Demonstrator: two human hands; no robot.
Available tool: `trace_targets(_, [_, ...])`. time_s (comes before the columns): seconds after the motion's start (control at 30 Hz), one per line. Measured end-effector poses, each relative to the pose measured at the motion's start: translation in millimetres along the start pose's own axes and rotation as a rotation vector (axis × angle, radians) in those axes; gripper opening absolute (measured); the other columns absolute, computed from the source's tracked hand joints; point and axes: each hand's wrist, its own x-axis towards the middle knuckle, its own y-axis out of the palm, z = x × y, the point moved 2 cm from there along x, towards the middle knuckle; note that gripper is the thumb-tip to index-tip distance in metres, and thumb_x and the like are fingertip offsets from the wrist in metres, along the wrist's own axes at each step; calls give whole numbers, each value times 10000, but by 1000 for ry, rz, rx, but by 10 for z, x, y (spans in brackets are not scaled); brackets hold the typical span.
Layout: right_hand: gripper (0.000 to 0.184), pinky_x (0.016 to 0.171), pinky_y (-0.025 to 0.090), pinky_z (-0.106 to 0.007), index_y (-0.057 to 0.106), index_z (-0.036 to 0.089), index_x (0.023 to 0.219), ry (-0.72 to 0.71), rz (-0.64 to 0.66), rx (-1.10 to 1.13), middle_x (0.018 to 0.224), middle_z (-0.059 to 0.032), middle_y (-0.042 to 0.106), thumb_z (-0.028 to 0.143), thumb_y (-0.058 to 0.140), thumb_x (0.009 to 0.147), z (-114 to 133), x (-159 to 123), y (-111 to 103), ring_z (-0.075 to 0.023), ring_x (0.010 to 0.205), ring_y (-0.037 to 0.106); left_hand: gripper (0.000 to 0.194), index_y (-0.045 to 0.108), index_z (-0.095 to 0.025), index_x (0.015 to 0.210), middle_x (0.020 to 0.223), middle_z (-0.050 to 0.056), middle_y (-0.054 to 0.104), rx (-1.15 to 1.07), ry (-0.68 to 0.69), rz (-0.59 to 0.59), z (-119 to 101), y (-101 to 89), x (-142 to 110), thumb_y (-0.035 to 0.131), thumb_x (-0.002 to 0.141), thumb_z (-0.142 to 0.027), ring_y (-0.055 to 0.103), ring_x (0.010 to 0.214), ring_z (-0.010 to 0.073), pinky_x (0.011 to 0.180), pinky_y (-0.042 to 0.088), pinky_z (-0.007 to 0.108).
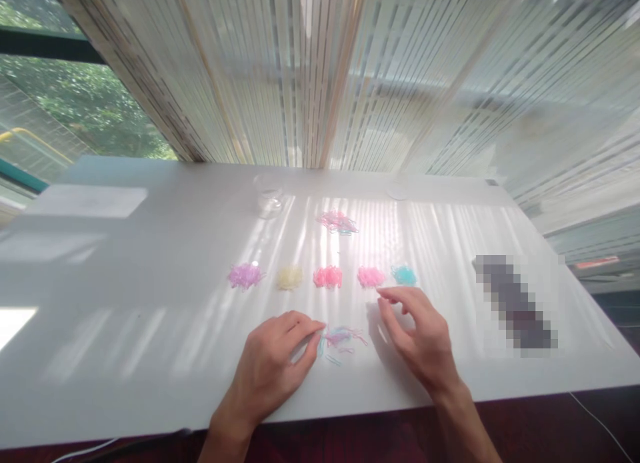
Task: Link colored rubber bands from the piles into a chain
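Note:
My left hand (pixel 273 366) rests on the white table (pixel 150 303), its fingertips touching a small mixed pile of tiny elastic bands (pixel 343 340). My right hand (pixel 420 333) hovers to the right of that pile, fingers curled and loosely apart, its fingertips close to the pink heap (pixel 371 276). A row of sorted heaps lies beyond: purple (pixel 245 275), pale yellow (pixel 290 277), coral pink (pixel 328 276), pink, and teal (pixel 404 274). Another mixed heap (pixel 339 221) sits farther back.
A clear plastic cup (pixel 269 198) stands at the back, with a round clear lid (pixel 398 190) to its right. A blurred dark object (pixel 517 303) lies at the right. A sheet of paper (pixel 87 201) lies back left. Striped blinds hang behind the table.

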Motion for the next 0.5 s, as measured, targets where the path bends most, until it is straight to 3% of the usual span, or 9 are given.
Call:
trace_targets(0.07, [168, 767, 578, -325, 666, 219, 1113, -74, 119, 81, 962, -51, 684, 137, 585, 991, 89, -87, 11, -186, 893, 660, 234, 699, -255, 1123, 966, 10, 734, 19, 29, 36, -29, -4, -16, 615, 935, -145, 668, 803, 183, 734, 501, 322])
trace_targets(0.2, [179, 769, 577, -336, 656, 219, 1129, -95, 296, 170, 957, -58, 650, 135, 580, 990, 190, -268, 64, -197, 898, 634, 333, 677, -249, 1150, 1014, 31, 713, 7, 19, 98, -72, -27, -68, 612, 852, -115, 651, 850, 213, 760, 506, 354])
trace_targets(0.5, [239, 740, 563, -361, 624, 221, 1182, -137, 325, 177, 950, -64, 618, 152, 641, 953, 220, -372, 127, -212, 869, 595, 292, 653, -243, 1120, 968, 17, 691, 6, -2, 96, -62, -4, -124, 617, 875, -87, 627, 852, 206, 778, 482, 347])
